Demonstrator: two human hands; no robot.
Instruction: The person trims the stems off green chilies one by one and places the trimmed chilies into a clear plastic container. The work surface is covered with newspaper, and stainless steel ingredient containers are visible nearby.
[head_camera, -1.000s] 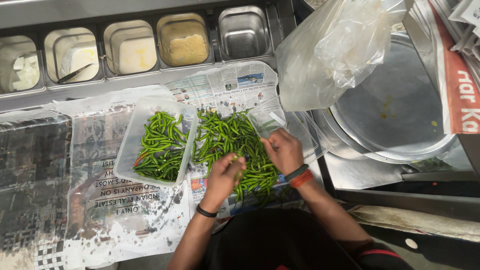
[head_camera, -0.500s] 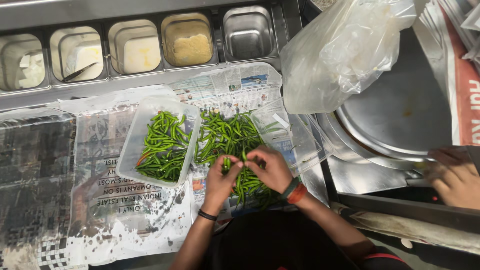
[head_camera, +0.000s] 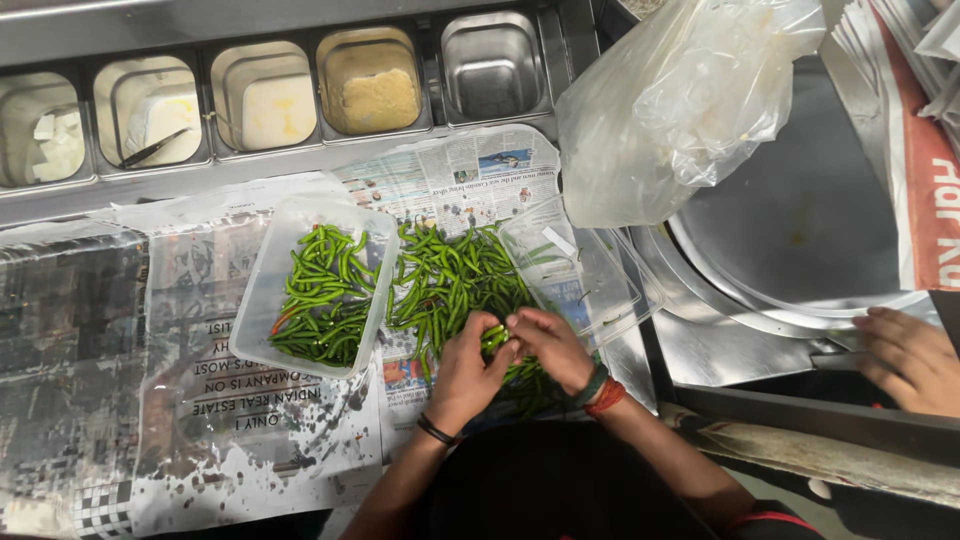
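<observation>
Your left hand (head_camera: 468, 368) and right hand (head_camera: 548, 345) are meeting over the near edge of the chilli pile (head_camera: 450, 285), which is lying loose on the newspaper (head_camera: 470, 170). Both hands are curling nearly closed, fingertips pinching one green chilli (head_camera: 496, 337) between them. Just left of the pile, a clear tub (head_camera: 262, 300) is holding more chillies. A clear lid (head_camera: 585, 275) is lying tilted at the right edge of the pile, close to your right hand. Beyond the newspaper, a row of steel inserts (head_camera: 495, 65) is sitting along the counter. A plastic bag (head_camera: 680, 110) is resting over a big steel plate (head_camera: 800, 230) on the right, where another person's hand (head_camera: 905, 360) is touching the rim.
</observation>
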